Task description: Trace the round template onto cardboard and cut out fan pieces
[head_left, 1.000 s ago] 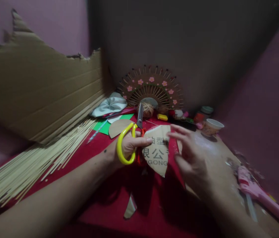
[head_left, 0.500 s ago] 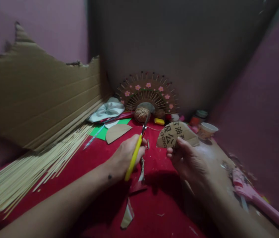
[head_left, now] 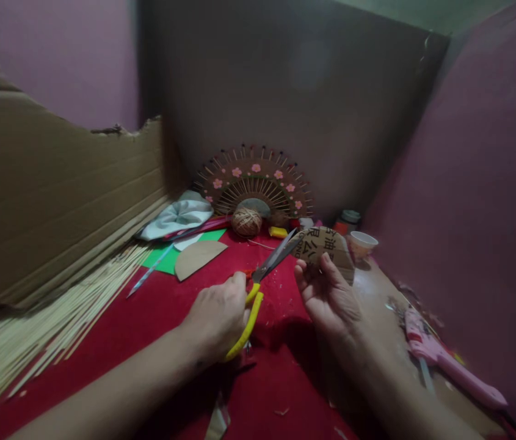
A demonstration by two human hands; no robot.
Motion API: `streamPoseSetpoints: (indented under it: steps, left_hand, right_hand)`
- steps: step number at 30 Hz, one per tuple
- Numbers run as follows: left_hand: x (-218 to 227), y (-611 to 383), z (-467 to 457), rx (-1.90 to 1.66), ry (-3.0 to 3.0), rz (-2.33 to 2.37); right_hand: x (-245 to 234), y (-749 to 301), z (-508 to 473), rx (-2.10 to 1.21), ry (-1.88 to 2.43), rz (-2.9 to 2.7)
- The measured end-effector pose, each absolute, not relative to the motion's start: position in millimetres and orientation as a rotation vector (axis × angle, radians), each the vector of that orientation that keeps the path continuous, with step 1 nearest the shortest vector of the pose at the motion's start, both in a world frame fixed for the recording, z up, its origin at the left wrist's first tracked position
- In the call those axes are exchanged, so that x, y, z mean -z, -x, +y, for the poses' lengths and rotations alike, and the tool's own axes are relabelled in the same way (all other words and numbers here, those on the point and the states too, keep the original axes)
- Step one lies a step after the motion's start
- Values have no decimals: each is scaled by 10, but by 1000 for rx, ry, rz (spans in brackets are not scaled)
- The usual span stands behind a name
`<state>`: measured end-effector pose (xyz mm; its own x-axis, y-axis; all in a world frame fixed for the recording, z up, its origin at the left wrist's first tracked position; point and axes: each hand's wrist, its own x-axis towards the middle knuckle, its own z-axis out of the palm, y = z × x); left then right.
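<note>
My left hand is closed round the yellow handles of a pair of scissors; the blades point up and right, slightly apart, with their tips at the edge of a cardboard piece. My right hand pinches that rounded cardboard piece, printed with black characters, and holds it upright above the red cloth.
A bundle of thin bamboo sticks lies at left below a large torn cardboard sheet. Behind stand a stick fan with pink flowers, a twine ball, a half-round cardboard cutout and a paper cup. A pink glue gun lies at right.
The scissors swung from upright beside the cardboard to pointing up-right at its edge. My right hand lifted and turned the cardboard piece upright. Cut strips dropped onto the cloth.
</note>
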<state>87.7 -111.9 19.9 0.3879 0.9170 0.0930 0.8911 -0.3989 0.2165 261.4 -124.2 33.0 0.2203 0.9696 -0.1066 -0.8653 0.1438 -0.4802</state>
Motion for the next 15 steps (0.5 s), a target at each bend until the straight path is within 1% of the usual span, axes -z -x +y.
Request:
streamPoseSetpoints:
  steps: [15]
  left_hand:
    - [-183,-834,-1097,-249,-2509,1594]
  right_hand:
    - [-242,-2662,-1193,-1343,459,-378]
